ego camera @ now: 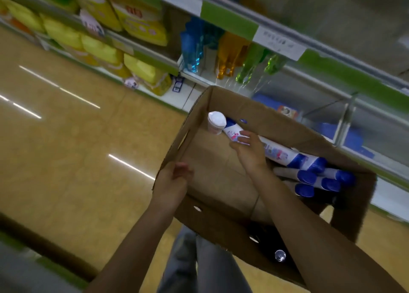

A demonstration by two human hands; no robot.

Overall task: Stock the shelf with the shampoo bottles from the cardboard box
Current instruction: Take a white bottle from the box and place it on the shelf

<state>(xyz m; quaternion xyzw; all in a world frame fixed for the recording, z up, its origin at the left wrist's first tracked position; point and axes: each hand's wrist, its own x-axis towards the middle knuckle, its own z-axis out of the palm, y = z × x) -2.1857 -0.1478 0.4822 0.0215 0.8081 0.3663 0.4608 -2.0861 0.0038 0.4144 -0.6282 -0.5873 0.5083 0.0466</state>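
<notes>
Right hand (247,147) deep in the box (221,182), fingers (244,137) spread and lying straight across a bottle (261,147), touching but not yet wrapped round it. Just past the fingertips, toward the far corner, a white cap (217,121) standing up. Behind the wrist, toward the near right corner, more bottles (316,179) stacked on their sides, blue caps outward.

Left hand (174,182) on the box's left wall, fingers curled over the rim and gripping the cardboard, steadying it.

Beyond the box, above the fingertips: the shelf (332,98), with clear dividers and some blue items already in place; farther left, coloured bottles (230,55) and yellow bags (99,47). Motion blur throughout, so labels unreadable.

Step in hand, seemingly: picking the next bottle out. Next move likely calls for closing thumb and fingers round the body, lifting clear of the wall without snagging the cap, then carrying it up and right to an open shelf slot.
</notes>
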